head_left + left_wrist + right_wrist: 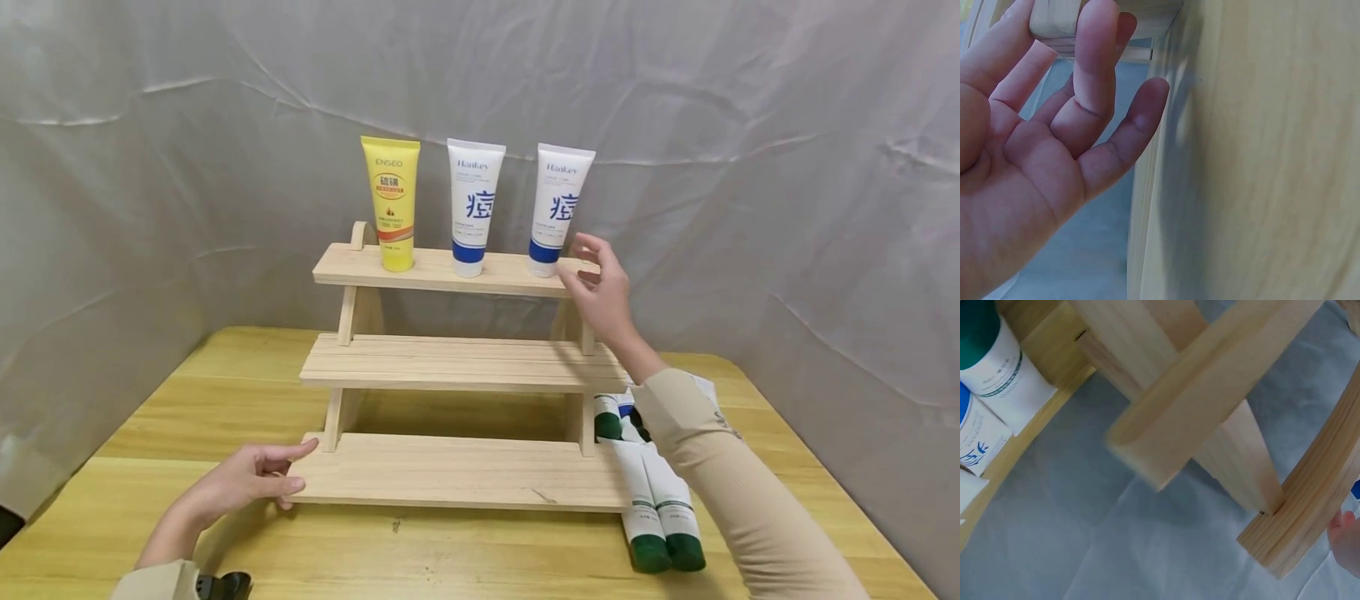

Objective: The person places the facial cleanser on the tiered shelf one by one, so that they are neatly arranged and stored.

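Orange-striped yellow tube (390, 196); white-and-blue tubes (474, 200); pale wood-grain shelf (461, 364); yellow tabletop (337, 550); grey cloth (712, 108).

The yellow tube (392, 204) read "ENSEO" above "硫磺"; the middle white tube (474, 204) and the right white tube (558, 204) each showed "Hankey" over a large blue "痘". Smaller print was illegible.

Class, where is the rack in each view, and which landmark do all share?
Head: the rack, across the centre.
Left wrist: part of the rack, at the top, left of centre.
Right wrist: part of the rack, from the top to the right edge.
Shared landmark: the grey cloth.
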`<action>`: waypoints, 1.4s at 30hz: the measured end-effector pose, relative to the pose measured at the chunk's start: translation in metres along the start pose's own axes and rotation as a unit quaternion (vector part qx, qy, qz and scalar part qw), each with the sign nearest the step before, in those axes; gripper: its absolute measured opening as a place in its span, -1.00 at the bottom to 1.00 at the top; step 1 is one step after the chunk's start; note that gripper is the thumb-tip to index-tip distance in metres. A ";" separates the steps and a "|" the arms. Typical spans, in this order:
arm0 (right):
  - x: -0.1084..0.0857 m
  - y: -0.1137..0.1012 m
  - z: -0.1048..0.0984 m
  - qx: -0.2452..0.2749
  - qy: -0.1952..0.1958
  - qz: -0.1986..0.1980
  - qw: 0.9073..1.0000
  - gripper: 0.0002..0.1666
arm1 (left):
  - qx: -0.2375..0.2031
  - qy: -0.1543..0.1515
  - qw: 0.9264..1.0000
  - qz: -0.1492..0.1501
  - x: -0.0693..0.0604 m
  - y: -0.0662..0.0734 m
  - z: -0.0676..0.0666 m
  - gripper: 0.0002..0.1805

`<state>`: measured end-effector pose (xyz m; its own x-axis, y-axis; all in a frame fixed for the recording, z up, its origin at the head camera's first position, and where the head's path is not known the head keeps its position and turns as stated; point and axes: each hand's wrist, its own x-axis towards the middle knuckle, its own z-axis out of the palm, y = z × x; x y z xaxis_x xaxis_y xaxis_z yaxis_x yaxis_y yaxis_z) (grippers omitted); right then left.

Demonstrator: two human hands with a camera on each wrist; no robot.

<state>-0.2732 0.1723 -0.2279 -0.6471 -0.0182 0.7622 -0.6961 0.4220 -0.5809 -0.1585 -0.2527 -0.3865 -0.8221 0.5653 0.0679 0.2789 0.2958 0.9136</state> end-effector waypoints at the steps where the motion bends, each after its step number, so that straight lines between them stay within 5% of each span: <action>1: -0.002 -0.004 -0.002 0.005 -0.002 0.000 1.000 -0.53 | 0.000 0.000 1.000 0.001 0.000 0.000 0.000 -0.38; 9: -0.019 -0.030 -0.013 -0.040 -0.046 -0.024 0.998 -0.64 | 0.004 0.001 1.000 0.001 -0.001 -0.001 0.000 -0.38; 19: -0.030 -0.017 -0.020 -0.026 -0.051 -0.049 0.997 -0.71 | 0.012 0.001 1.000 0.001 -0.002 -0.001 0.000 -0.38; 32: -0.055 0.006 -0.037 -0.052 -0.099 -0.002 0.994 -0.75 | -0.019 -0.007 1.000 0.005 -0.001 -0.002 0.000 -0.38; 42: -0.080 -0.021 -0.056 -0.051 -0.120 0.039 0.991 -0.78 | -0.023 -0.006 1.000 0.009 0.001 0.000 0.000 -0.38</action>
<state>-0.1893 0.2153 -0.2610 -0.7617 -0.1925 0.6187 -0.6140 0.5195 -0.5943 -0.1589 -0.2522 -0.3869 -0.8109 0.5797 0.0799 0.2707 0.2506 0.9295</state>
